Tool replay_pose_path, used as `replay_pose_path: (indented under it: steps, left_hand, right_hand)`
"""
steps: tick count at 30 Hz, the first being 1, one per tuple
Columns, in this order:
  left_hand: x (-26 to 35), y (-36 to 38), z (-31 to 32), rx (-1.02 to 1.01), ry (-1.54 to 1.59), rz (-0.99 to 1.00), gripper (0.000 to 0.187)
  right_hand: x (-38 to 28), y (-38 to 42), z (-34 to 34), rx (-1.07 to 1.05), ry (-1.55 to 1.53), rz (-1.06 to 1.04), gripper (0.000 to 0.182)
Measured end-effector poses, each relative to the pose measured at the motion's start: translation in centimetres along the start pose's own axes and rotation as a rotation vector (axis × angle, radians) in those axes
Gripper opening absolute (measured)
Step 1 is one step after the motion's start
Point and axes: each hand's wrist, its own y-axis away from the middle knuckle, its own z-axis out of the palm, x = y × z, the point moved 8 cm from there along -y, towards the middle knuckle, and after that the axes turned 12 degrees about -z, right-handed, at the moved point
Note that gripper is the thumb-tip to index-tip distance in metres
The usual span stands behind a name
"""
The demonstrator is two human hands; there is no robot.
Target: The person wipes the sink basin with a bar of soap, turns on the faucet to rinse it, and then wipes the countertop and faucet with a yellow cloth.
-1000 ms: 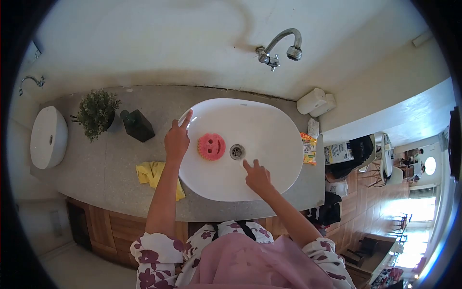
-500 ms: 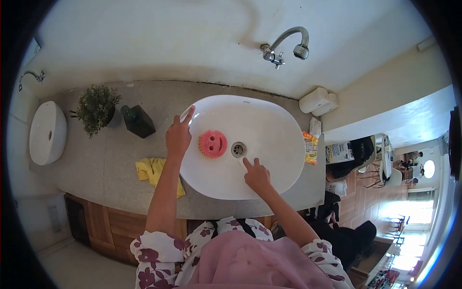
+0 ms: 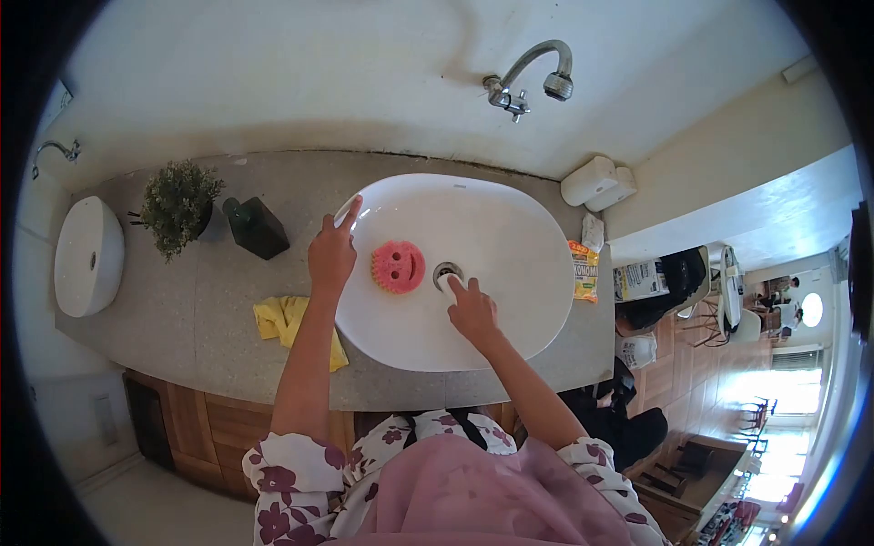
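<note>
Midway-ish, probably: white thing (image 3: 447, 285)'s being gripped by right hand (image 3: 474, 314) at drain (image 3: 446, 268); open left hand (image 3: 330, 252)'s being rested at sink (image 3: 523, 300)'s 10 o'clock.

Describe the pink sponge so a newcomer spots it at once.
On the grey counter, find the nearer white basin. Inside, left of the drain, lies the round pink sponge. Its two eye holes and curved smile set it apart from the yellow cloth outside.
</note>
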Motion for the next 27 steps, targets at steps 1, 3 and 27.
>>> replay_pose_path:
  steps: [1, 3, 27]
  left_hand:
    - [-0.1, 0.0, 0.0, 0.0, 0.003, -0.003, 0.074]
    - [-0.1, -0.1, 0.1, 0.0, 0.007, -0.004, 0.074]
    - [-0.1, 0.0, 0.1, 0.01, -0.027, 0.003, 0.074]
  right_hand:
    - [-0.1, 0.1, -0.1, 0.008, 0.011, -0.028, 0.06]
    - [-0.2, 1.3, -0.2, 0.016, 0.023, -0.055, 0.059]
    - [1.1, 1.4, -0.1, 0.053, 0.089, -0.003, 0.06]
